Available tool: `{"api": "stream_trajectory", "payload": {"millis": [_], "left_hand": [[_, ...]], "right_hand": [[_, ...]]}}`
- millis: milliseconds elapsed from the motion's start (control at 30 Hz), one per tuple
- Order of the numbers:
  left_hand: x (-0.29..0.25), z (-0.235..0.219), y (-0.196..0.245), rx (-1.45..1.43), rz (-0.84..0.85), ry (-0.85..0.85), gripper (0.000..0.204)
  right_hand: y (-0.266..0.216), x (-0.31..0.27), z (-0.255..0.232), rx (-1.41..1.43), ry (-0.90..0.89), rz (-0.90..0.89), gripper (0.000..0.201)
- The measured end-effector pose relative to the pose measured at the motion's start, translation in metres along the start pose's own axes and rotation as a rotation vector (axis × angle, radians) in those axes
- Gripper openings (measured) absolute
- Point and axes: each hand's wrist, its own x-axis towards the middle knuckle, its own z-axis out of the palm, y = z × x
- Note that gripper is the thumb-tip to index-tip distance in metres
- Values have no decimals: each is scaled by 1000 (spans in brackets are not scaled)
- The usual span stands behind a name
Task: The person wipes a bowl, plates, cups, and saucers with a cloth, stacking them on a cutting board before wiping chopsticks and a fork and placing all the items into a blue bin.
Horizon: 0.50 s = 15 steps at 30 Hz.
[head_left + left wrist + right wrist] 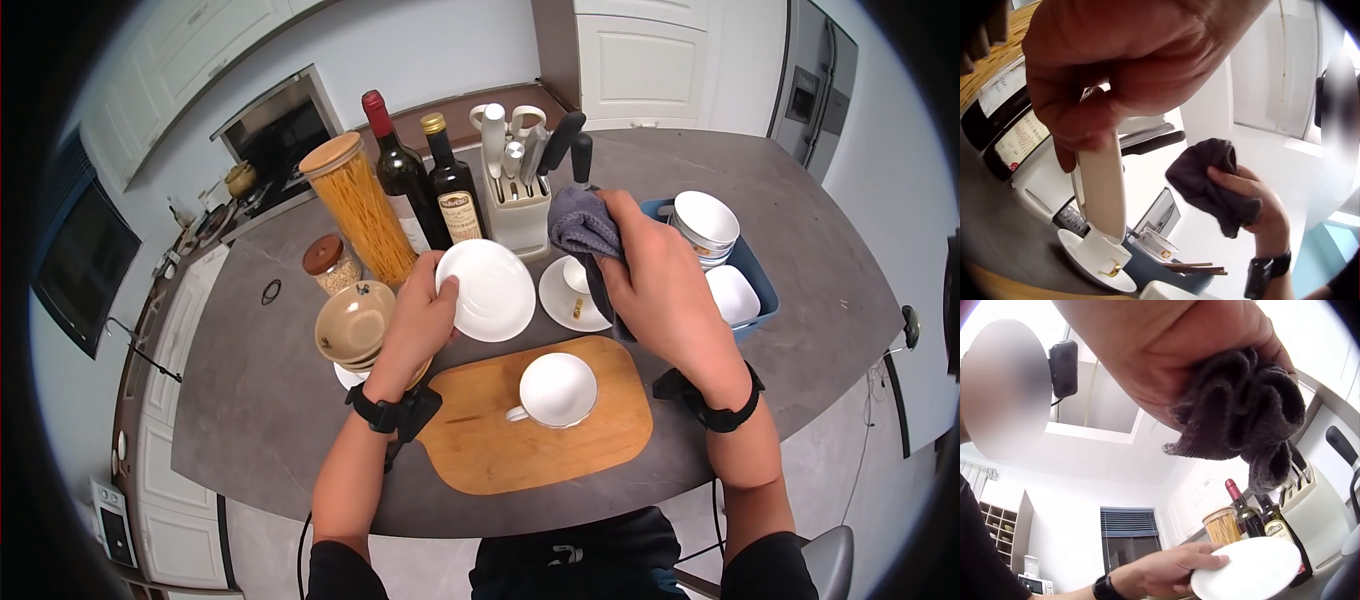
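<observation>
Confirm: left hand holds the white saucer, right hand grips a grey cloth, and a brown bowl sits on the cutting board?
Not quite. The head view shows a white cup on the cutting board, not a brown bowl. The rest holds: left hand holds the white saucer, right hand grips the grey cloth.

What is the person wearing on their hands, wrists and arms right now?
Both hands are bare. Each wrist carries a black strap holding a small black camera unit: left wrist, right wrist. A dark cable hangs below the left forearm. Black sleeves start near the elbows.
</observation>
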Motion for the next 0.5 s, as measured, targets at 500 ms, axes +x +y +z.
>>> {"api": "stream_trajectory", "payload": {"millis": [500], "left_hand": [[12,14,-45,160,-217,-124,53]], "right_hand": [[-6,-1,-8,165,82,-90,34]]}}
